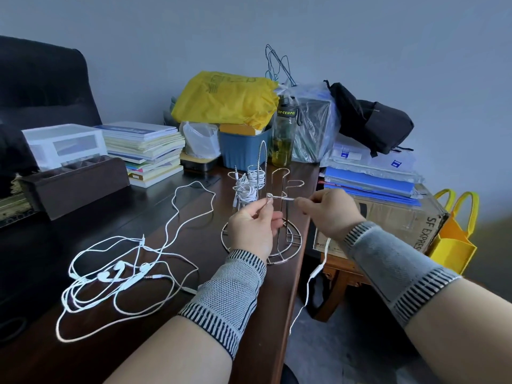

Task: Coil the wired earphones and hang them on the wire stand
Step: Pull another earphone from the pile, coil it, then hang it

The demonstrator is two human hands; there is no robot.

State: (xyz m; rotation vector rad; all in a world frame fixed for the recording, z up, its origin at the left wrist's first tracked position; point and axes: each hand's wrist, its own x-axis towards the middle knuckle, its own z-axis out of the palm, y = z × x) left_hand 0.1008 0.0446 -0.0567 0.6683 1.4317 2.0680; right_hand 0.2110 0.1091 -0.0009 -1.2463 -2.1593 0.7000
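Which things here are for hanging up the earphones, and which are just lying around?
For the job: wire stand, white cable held by left hand and right hand, coiled earphones already hung, loose earphones.

Lying about: books, yellow bag, bottle, backpack.

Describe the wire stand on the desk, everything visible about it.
The wire stand is shiny silver metal, upright near the desk's right edge. A round ringed base carries thin vertical rods ending in hooked arms, with a tall looped handle at the centre. Two coiled white earphone bundles already hang on its left arms. The left hand and right hand hold a white cable at a front arm.
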